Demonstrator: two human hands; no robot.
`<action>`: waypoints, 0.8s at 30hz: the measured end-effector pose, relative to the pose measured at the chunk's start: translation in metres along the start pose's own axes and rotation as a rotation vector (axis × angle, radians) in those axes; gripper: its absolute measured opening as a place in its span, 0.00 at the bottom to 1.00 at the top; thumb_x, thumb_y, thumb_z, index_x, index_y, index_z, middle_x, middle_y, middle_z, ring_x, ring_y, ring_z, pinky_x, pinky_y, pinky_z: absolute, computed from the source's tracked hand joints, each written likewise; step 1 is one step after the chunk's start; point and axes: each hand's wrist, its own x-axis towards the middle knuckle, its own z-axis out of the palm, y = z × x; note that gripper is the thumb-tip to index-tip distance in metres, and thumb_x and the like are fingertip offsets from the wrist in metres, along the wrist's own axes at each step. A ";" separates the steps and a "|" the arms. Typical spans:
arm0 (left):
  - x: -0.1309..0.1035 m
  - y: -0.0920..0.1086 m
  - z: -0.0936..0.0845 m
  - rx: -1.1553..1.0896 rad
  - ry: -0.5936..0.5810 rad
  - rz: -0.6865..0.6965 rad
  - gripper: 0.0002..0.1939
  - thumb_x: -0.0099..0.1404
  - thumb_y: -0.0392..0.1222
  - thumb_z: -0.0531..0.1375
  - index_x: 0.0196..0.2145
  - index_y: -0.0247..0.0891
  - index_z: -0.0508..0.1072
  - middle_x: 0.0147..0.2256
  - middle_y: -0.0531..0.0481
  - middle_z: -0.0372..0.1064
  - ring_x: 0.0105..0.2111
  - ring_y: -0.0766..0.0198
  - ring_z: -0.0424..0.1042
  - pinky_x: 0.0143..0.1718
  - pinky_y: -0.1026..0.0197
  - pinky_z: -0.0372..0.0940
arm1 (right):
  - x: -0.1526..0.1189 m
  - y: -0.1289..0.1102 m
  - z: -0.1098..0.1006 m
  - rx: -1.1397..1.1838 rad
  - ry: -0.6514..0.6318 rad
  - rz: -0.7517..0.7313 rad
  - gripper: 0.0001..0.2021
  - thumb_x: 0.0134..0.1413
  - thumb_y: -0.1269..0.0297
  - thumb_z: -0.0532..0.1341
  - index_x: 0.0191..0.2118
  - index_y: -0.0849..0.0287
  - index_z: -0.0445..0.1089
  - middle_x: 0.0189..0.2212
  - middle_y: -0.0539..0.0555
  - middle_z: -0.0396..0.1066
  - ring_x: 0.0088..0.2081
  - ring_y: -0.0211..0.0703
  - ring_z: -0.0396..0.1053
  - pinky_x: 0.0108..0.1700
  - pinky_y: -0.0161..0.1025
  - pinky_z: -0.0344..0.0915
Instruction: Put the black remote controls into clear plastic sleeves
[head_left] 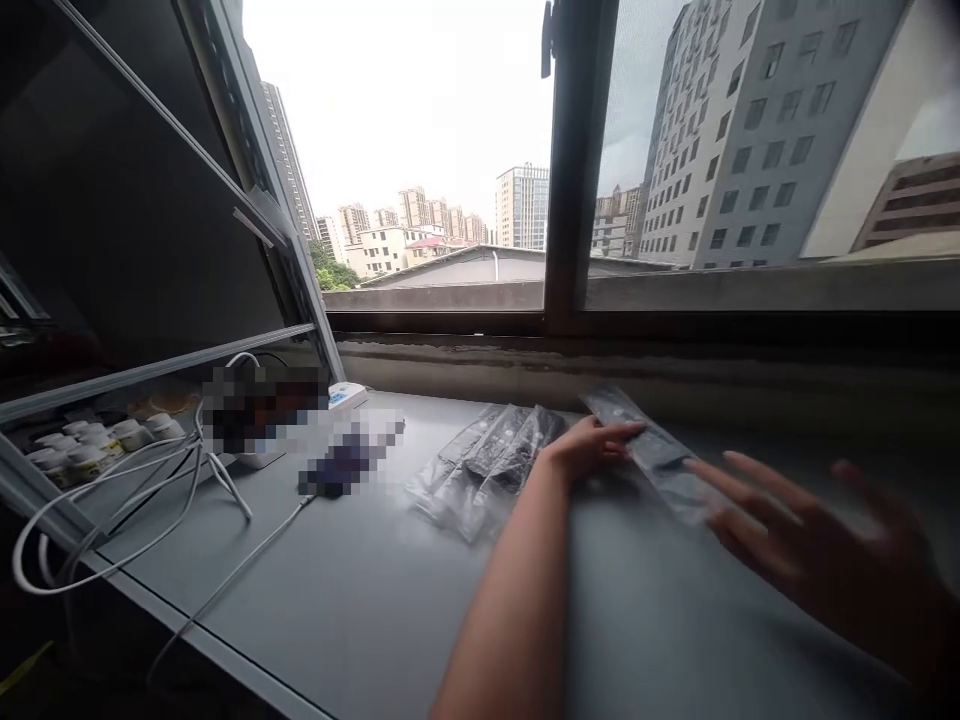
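Note:
My left hand [589, 448] is closed on the left edge of a clear plastic bag [651, 447], its thumb and fingers near the bag's upper half. Something dark and flat lies inside that bag; its kind does not show. My right hand [795, 525] is blurred, with its fingers spread at the bag's lower right end. Whether a fingertip touches the plastic there is unclear. Just left of my left wrist, several similar clear bags with dark contents [491, 450] lie overlapping on the grey table [360, 620].
A white cable [247, 555] runs across the table to a pixelated item [349, 465]. White-capped bottles [105, 445] and looped white cables [112, 570] are at the left by a metal frame [300, 260]. A window [566, 180] rises behind the table.

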 end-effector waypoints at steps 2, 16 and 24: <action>-0.001 0.001 0.001 0.021 0.000 -0.019 0.11 0.59 0.37 0.65 0.37 0.33 0.68 0.30 0.49 0.69 0.24 0.70 0.69 0.36 0.61 0.69 | 0.011 -0.003 -0.007 -0.110 0.016 -0.151 0.19 0.63 0.69 0.55 0.50 0.33 0.69 0.55 0.40 0.69 0.58 0.41 0.65 0.67 0.45 0.45; -0.028 0.016 0.018 0.066 0.034 -0.208 0.15 0.72 0.38 0.48 0.34 0.29 0.70 0.24 0.49 0.69 0.25 0.67 0.70 0.39 0.65 0.67 | 0.035 -0.012 -0.011 -0.193 -0.083 -0.179 0.21 0.61 0.78 0.52 0.54 0.53 0.70 0.57 0.52 0.68 0.58 0.51 0.64 0.65 0.59 0.52; -0.038 0.018 0.028 0.083 0.172 -0.146 0.16 0.73 0.36 0.45 0.28 0.33 0.65 0.19 0.53 0.64 0.19 0.69 0.67 0.30 0.67 0.66 | 0.050 -0.015 -0.009 -0.094 -0.201 -0.245 0.20 0.62 0.79 0.49 0.50 0.59 0.74 0.55 0.58 0.70 0.58 0.55 0.64 0.64 0.63 0.54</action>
